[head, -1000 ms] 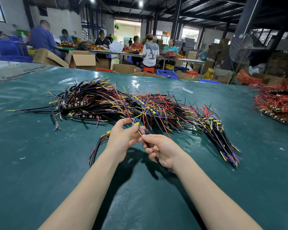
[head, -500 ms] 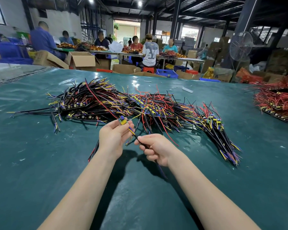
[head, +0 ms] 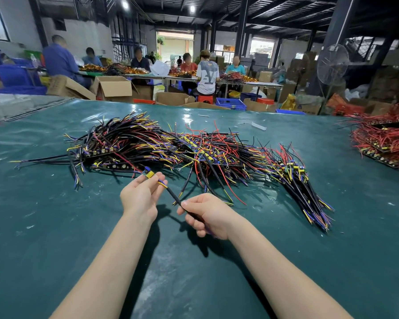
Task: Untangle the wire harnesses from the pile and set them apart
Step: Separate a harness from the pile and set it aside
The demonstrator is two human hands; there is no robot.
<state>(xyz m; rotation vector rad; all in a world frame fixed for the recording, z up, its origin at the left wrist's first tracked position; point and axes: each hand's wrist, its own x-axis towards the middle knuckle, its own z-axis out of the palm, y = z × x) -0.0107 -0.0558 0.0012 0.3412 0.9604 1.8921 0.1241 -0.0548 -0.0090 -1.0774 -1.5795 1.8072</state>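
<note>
Wire harness, thin, black-sheathed, with yellow plastic connector | is held over green table near tangled multicoloured pile | connector end is pinched by left hand, sheath is gripped by curled right hand | judged light, limp, snag-prone: sheath grip advised

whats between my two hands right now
In the head view, one harness's black cable spans the gap, running from the yellow connector held by the left hand to the pinch of the right hand.
</note>
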